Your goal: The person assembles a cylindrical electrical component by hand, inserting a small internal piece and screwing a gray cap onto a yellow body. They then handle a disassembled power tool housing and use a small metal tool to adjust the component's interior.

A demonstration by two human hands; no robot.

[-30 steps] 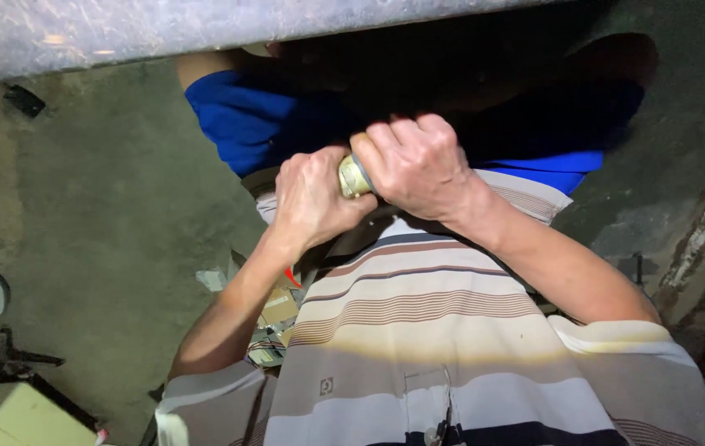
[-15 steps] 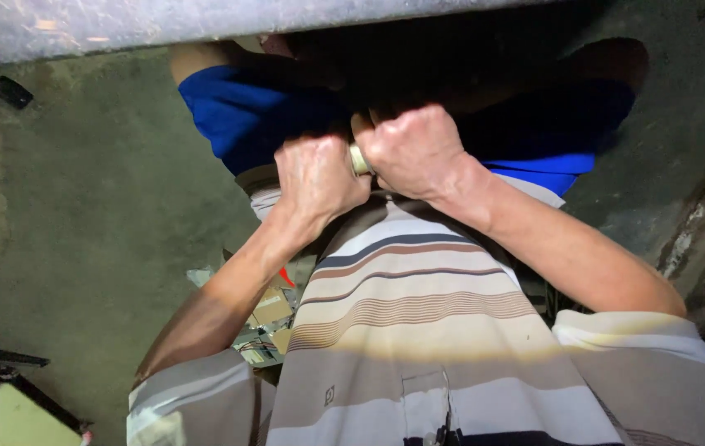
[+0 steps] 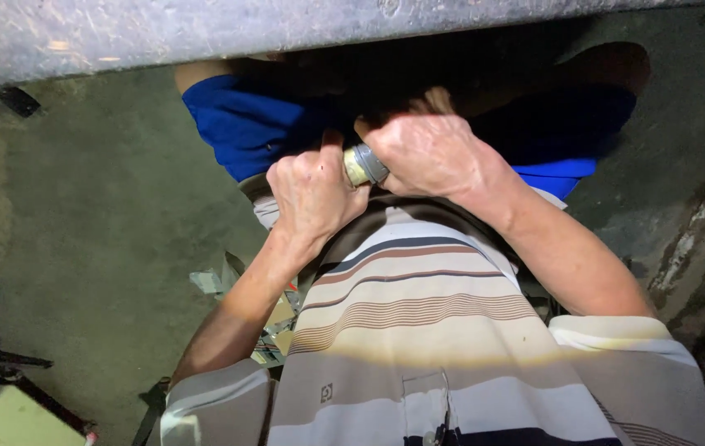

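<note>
Rough concrete floor point(image 3: 80, 215) is lying below; our hands, left hand point(image 3: 313, 194) and right hand point(image 3: 433, 154), are both gripping a small ribbed cylinder point(image 3: 362, 165) at frame centre.

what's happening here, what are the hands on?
A person in a striped polo shirt and blue shorts, seen from above, grips one small cylindrical part with both hands in front of the waist. The left hand closes around its pale yellowish end; the right hand wraps its grey end. What the part is cannot be told. Below is a concrete floor, with small boxes and scraps beside the left forearm and a grey slab edge across the top.
</note>
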